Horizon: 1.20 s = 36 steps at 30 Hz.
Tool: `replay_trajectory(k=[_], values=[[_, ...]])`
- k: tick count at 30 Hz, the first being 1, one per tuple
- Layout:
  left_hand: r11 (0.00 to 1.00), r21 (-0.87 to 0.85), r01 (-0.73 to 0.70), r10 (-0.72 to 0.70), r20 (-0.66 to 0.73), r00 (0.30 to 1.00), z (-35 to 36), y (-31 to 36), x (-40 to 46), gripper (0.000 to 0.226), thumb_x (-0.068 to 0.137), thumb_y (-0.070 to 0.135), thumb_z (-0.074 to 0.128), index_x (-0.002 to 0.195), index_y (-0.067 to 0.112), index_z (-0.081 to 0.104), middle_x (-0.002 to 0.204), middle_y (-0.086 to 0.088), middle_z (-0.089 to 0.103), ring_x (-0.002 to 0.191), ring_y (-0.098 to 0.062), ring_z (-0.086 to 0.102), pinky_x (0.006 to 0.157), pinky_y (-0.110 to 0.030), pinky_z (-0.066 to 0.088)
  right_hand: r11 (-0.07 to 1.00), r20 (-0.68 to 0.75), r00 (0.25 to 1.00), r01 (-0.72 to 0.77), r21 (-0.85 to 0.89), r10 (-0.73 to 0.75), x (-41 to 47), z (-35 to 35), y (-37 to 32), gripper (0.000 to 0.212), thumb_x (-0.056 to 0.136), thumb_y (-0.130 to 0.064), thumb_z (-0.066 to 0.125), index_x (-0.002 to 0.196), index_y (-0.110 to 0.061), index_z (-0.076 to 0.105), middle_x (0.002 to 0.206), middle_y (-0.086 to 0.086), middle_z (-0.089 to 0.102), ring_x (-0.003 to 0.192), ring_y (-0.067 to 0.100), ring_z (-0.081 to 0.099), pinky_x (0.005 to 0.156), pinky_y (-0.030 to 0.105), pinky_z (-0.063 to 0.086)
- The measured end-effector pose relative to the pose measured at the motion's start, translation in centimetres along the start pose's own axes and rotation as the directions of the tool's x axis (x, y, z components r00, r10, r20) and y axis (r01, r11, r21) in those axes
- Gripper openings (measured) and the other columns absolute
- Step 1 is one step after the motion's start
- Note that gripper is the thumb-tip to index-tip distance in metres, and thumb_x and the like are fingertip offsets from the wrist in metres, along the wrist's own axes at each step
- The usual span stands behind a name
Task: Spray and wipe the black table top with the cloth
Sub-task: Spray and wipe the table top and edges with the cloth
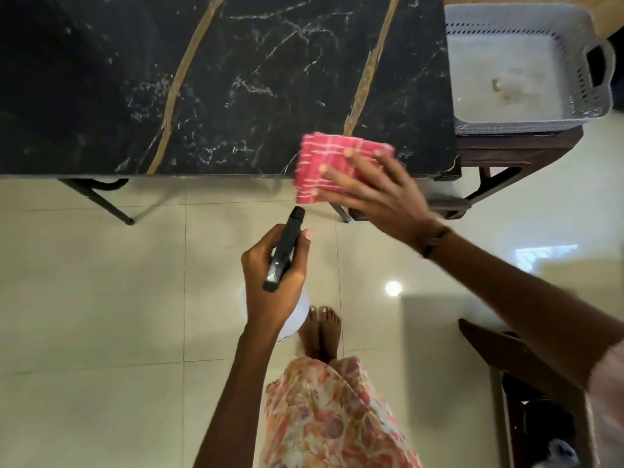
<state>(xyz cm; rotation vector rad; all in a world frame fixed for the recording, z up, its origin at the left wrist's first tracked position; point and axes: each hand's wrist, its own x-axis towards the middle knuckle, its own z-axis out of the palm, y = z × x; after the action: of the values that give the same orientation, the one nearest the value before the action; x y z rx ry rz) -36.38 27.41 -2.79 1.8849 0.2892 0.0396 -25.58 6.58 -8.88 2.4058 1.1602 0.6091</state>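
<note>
We count one black table top, one pink cloth, one spray bottle, one grey basket, two hands: left, right

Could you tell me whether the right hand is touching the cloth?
Touching. The head view shows the right hand with its fingers spread flat on the cloth at the table edge.
</note>
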Motion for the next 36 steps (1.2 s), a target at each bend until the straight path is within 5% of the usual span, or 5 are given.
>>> replay_trajectory(k=[5,13,24,29,36], values=[[0.999,0.034,0.002,0.001,-0.062,0.998,-1.5,-0.3,-0.3,0.026,0.086,0.025,0.061,0.079,0.0,0.062,0.069,-0.026,0.061,0.066,-0.032,0.055,0.059,-0.02,0.042,0.998,-0.03,0.998,0.063,0.003,-0.063,5.3,-0.7,-3.6,0.082,0.09,-0.009,0.047,0.15,-0.025,-0.006,0.158,0.009,-0.007,0.142,0.036,0.008,0.114,0.051,-0.005],[0.998,-0.035,0.044,-0.049,-0.159,0.986,-5.5,-1.8,0.8,0.033,0.086,0.028,0.06,0.078,-0.004,0.061,0.072,-0.031,0.058,0.071,-0.042,0.054,0.062,-0.023,0.04,0.999,0.052,0.998,0.03,0.019,-0.031,-1.6,-1.5,1.8,0.079,0.09,-0.007,0.046,0.152,-0.028,0.001,0.159,0.004,-0.014,0.145,0.032,-0.011,0.118,0.05,0.0],[0.997,-0.062,0.051,-0.064,-0.228,0.972,-17.6,-6.1,4.3,0.026,0.086,0.024,0.061,0.078,-0.001,0.061,0.069,-0.027,0.059,0.068,-0.036,0.053,0.06,-0.014,0.039,0.989,-0.067,0.987,0.145,-0.04,-0.148,22.8,-3.4,-15.1,0.07,0.093,-0.007,0.032,0.151,-0.028,0.0,0.157,-0.006,0.02,0.142,0.023,0.024,0.115,0.05,0.002],[0.999,-0.017,0.051,-0.054,-0.272,0.961,-25.9,-9.0,6.3,0.028,0.085,0.026,0.062,0.08,-0.002,0.062,0.07,-0.028,0.06,0.068,-0.035,0.054,0.06,-0.011,0.039,0.986,-0.088,0.982,0.166,-0.009,-0.166,30.8,-4.9,-20.2,0.078,0.09,-0.016,0.055,0.151,-0.029,0.008,0.156,-0.006,0.025,0.141,0.023,0.029,0.116,0.047,0.017],[0.999,-0.02,0.05,-0.054,-0.274,0.96,-34.7,-10.8,8.4,0.021,0.088,0.019,0.062,0.081,0.0,0.063,0.07,-0.029,0.059,0.068,-0.034,0.053,0.059,-0.01,0.038,0.999,-0.009,0.999,0.035,-0.021,-0.035,23.9,-5.8,-15.4,0.082,0.088,-0.005,0.059,0.151,-0.031,0.014,0.16,0.001,-0.004,0.146,0.03,-0.002,0.119,0.049,0.003]])
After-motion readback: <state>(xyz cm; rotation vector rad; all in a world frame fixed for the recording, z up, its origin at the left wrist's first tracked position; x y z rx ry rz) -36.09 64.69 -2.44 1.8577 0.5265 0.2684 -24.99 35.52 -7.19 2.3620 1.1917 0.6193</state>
